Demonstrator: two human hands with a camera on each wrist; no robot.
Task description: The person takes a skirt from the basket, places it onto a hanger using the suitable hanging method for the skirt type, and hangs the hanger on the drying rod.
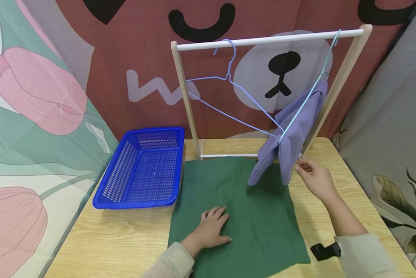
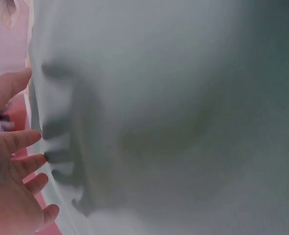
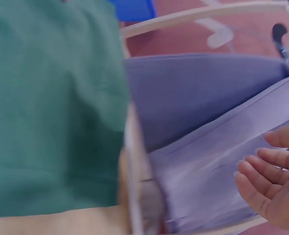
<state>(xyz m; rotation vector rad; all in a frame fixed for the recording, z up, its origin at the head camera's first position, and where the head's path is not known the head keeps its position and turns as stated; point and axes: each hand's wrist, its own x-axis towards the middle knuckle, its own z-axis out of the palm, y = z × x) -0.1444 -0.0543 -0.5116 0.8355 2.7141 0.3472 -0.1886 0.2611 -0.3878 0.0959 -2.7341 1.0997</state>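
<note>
My left hand is spread with straight fingers over the green cloth, palm toward it. In the left wrist view the fingers cast shadows on the cloth; whether they touch it I cannot tell. My right hand is near the foot of the rack's right post, just right of the purple cloth. Its fingers bend loosely, and in the right wrist view nothing shows between them. The folded purple cloth hangs from a turquoise hanger at the right end of the rack.
A wooden rack with a white top bar stands at the table's back. A blue hanger hangs on the bar. The blue plastic basket is on the left. Printed curtains surround the wooden table.
</note>
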